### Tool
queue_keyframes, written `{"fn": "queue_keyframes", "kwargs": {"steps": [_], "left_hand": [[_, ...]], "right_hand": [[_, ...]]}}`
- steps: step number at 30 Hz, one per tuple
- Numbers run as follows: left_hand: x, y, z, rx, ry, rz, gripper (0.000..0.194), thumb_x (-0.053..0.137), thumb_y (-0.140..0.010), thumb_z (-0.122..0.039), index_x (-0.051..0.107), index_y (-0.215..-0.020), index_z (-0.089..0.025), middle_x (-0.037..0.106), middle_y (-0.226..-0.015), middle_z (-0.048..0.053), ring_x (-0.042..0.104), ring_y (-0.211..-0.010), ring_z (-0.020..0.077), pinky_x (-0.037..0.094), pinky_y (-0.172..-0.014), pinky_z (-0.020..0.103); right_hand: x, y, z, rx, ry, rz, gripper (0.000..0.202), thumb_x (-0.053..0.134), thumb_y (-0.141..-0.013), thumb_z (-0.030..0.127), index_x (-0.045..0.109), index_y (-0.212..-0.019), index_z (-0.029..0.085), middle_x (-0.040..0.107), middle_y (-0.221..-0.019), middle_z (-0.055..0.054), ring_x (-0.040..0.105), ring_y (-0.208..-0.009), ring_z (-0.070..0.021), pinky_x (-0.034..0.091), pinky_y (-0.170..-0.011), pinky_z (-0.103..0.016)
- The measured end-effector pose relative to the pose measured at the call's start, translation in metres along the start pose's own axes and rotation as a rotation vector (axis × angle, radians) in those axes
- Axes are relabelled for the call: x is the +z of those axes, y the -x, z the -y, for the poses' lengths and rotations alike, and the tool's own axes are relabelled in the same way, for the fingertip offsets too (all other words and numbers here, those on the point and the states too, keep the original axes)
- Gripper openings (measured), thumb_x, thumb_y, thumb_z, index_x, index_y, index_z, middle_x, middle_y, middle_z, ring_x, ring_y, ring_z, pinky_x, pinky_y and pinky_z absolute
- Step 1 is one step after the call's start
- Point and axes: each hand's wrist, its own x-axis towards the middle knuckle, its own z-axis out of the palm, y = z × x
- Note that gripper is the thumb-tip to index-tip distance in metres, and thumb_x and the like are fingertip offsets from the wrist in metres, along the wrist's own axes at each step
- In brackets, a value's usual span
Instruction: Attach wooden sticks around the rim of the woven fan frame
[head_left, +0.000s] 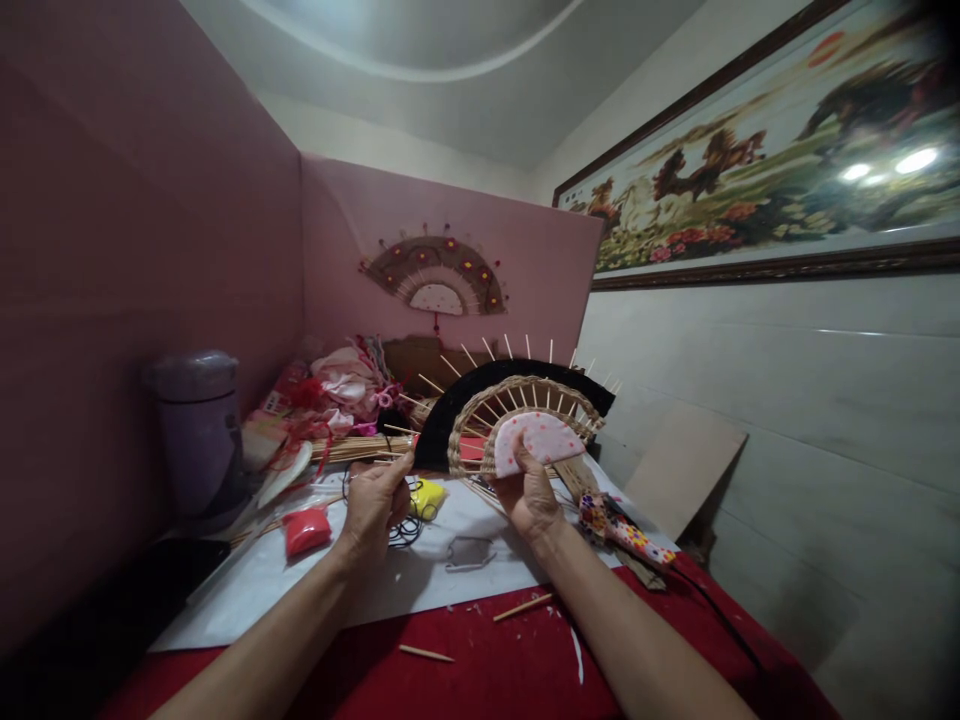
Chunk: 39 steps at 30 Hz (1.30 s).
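Note:
My right hand (531, 495) grips a handmade fan by its half-round base (536, 442), white-pink cloth with reddish dots, thumb in front. Around the base runs a braided tan band (466, 420), then a wide black woven band (442, 415), with thin wooden sticks poking out past it. My left hand (377, 505) is closed in a pinch at the fan's left end, by the lower end of the black band. Loops of black cord (405, 532) hang around and below this hand; its fingertips seem to hold the cord, though the exact grip is partly hidden.
White paper (247, 600) covers part of a red cloth (480, 670). Nearby are a red packet (306, 532), a yellow packet (427, 497), a glue gun wrapped in flowered cloth (637, 540) and short stick pieces (426, 653). A finished fan (442, 275) hangs on the pink board behind.

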Motion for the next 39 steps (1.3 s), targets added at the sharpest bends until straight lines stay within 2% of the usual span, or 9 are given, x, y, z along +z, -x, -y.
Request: {"fn": "queue_keyframes", "kwargs": {"steps": [5, 10, 14, 19, 24, 33, 39], "left_hand": [[0.002, 0.0025, -0.0016, 0.037, 0.0, 0.064, 0.033, 0.069, -0.06, -0.03, 0.04, -0.048, -0.016, 0.026, -0.035, -0.011, 0.018, -0.031, 0.001, 0.011, -0.032, 0.017], [0.0044, 0.006, -0.0036, 0.092, -0.004, 0.103, 0.029, 0.062, -0.064, -0.024, 0.041, -0.047, -0.016, 0.031, -0.037, -0.008, 0.024, -0.033, 0.0027, 0.016, -0.035, 0.018], [0.0053, 0.0068, -0.0042, 0.084, 0.0, 0.092, 0.035, 0.059, -0.068, -0.028, 0.036, -0.045, -0.017, 0.032, -0.036, -0.007, 0.024, -0.033, 0.0033, 0.014, -0.035, 0.02], [0.0061, 0.0073, -0.0044, 0.059, 0.015, 0.088, 0.033, 0.062, -0.067, -0.028, 0.037, -0.048, -0.017, 0.032, -0.037, -0.008, 0.023, -0.034, 0.0032, 0.014, -0.036, 0.019], [0.0067, 0.0081, -0.0058, 0.05, 0.022, 0.097, 0.032, 0.064, -0.067, -0.029, 0.039, -0.05, -0.016, 0.033, -0.039, -0.008, 0.024, -0.035, 0.003, 0.016, -0.036, 0.018], [0.0055, 0.007, -0.0035, 0.055, 0.017, 0.088, 0.031, 0.065, -0.066, -0.029, 0.042, -0.05, -0.015, 0.033, -0.039, -0.008, 0.023, -0.034, 0.0023, 0.013, -0.035, 0.018], [0.0052, 0.0068, -0.0029, 0.034, 0.021, 0.093, 0.033, 0.066, -0.064, -0.03, 0.04, -0.049, -0.016, 0.031, -0.038, -0.009, 0.022, -0.034, 0.0022, 0.013, -0.035, 0.017]], "right_hand": [[-0.0028, -0.0022, 0.0006, 0.016, -0.013, 0.019, 0.023, 0.071, -0.064, 0.024, 0.061, -0.084, 0.019, 0.07, -0.074, 0.001, 0.063, -0.061, -0.0124, 0.049, -0.048, -0.021], [-0.0027, -0.0026, 0.0014, -0.005, -0.038, 0.027, 0.021, 0.071, -0.063, 0.023, 0.061, -0.082, 0.02, 0.069, -0.072, 0.002, 0.063, -0.059, -0.0119, 0.05, -0.051, -0.022], [-0.0013, -0.0009, 0.001, 0.008, -0.036, 0.025, 0.021, 0.071, -0.064, 0.024, 0.062, -0.081, 0.02, 0.069, -0.07, 0.002, 0.063, -0.058, -0.0118, 0.05, -0.05, -0.022], [-0.0012, -0.0004, -0.0003, 0.008, -0.043, 0.009, 0.019, 0.07, -0.065, 0.024, 0.062, -0.082, 0.02, 0.069, -0.071, 0.002, 0.063, -0.059, -0.0121, 0.05, -0.049, -0.022], [-0.0026, -0.0025, -0.0018, -0.007, -0.078, 0.026, 0.021, 0.072, -0.063, 0.021, 0.062, -0.082, 0.021, 0.07, -0.074, 0.002, 0.063, -0.065, -0.0126, 0.052, -0.057, -0.025], [0.0002, 0.0009, -0.0007, -0.007, -0.064, 0.028, 0.023, 0.071, -0.065, 0.022, 0.062, -0.086, 0.02, 0.069, -0.074, 0.002, 0.063, -0.064, -0.0113, 0.051, -0.055, -0.022], [-0.0011, -0.0014, -0.0015, -0.013, 0.008, 0.019, 0.026, 0.074, -0.061, 0.028, 0.06, -0.081, 0.02, 0.068, -0.07, 0.004, 0.063, -0.058, -0.0107, 0.05, -0.048, -0.02]]}}
